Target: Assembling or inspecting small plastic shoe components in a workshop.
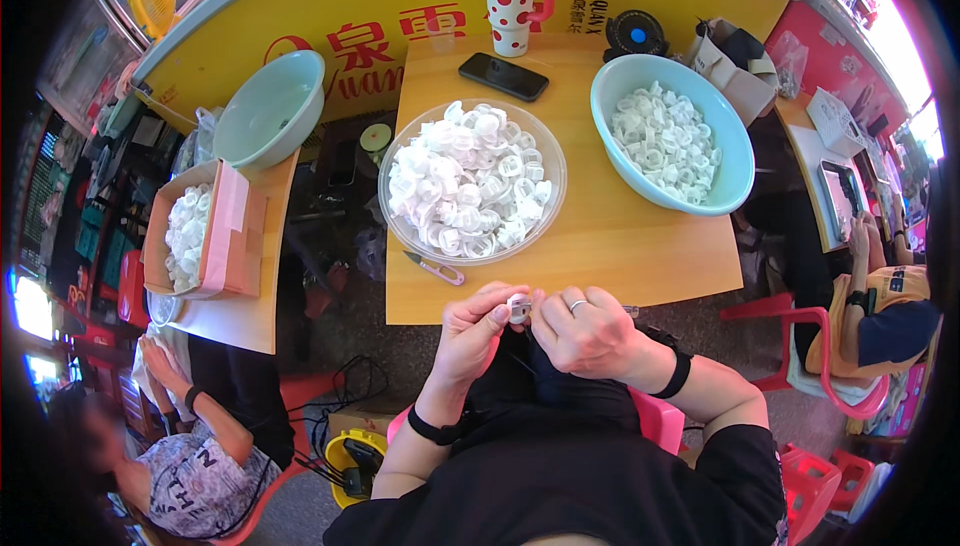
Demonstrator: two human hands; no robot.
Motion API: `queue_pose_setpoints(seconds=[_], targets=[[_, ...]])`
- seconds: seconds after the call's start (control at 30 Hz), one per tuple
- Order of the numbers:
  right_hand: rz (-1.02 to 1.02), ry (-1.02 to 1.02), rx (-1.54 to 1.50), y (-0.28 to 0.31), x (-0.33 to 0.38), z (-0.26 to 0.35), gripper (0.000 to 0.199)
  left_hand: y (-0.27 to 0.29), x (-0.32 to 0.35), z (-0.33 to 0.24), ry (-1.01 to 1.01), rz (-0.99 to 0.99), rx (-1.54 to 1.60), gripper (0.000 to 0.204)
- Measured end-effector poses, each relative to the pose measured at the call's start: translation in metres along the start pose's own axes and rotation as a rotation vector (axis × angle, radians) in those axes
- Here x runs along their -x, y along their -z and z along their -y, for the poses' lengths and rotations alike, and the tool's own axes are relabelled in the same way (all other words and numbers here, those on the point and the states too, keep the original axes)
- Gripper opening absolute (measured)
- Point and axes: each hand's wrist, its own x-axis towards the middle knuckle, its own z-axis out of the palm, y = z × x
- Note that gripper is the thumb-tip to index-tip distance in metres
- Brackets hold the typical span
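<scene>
1. Head view, hands: left hand and right hand meet at the near edge of a wooden table; the fingertips of both are pinched together on one small white plastic ring held between them.
2. Clear bowl, table centre: heaped with white plastic rings.
3. Light blue bowl, to the right: partly filled with the same rings.
4. Small snips with pink handles: lying just in front of the clear bowl.
5. Black phone and red-dotted mug: at the far edge.
6. Cardboard box of rings: on the neighbouring table to the left.
</scene>
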Motion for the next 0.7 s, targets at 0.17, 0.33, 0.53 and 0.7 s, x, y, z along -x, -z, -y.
queue_pose_setpoints(seconds=[0.17, 0.33, 0.53, 0.7], targets=[[0.098, 0.21, 0.131, 0.004, -0.003, -0.002, 0.018, 0.001, 0.001, 0.003, 0.016, -0.01, -0.098, 0.029], [0.095, -0.012, -0.237, -0.009, 0.003, -0.014, 0.022, 0.005, 0.0, 0.002, 0.063, -0.017, -0.027, 0.027], [0.074, -0.347, -0.656, -0.008, 0.0, 0.002, 0.026, 0.001, -0.004, 0.005, 0.248, 0.052, 0.153, 0.04], [0.127, -0.328, -0.732, -0.012, 0.005, 0.003, 0.026, 0.005, -0.007, -0.002, 0.42, 0.137, 0.157, 0.045]])
